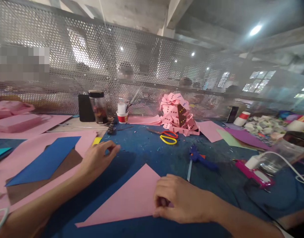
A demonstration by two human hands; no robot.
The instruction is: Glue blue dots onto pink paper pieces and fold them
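Note:
A sheet of pink paper (pixel 129 198), folded into a triangular shape, lies in front of me on the blue table. My right hand (pixel 171 198) rests at its right edge, the curled fingers and thumb closed on the paper; part of that edge is hidden beneath the hand. To the upper left, my left hand (pixel 99 157) is held above the table, away from the pink triangle. Its thumb and forefinger curve together into a loop, and nothing shows in them. Blue paper (pixel 48 160) on brown card (pixel 67 162) is beside my left forearm.
Scissors (pixel 168 137) and a blue glue gun (pixel 203 158) lie beyond my right hand. Behind them stands a pile of dotted pink paper pieces (pixel 176 115). A magenta glue gun (pixel 253 173) with cords is at right. A lidded jar (pixel 98 107) stands near the mesh screen (pixel 147 66).

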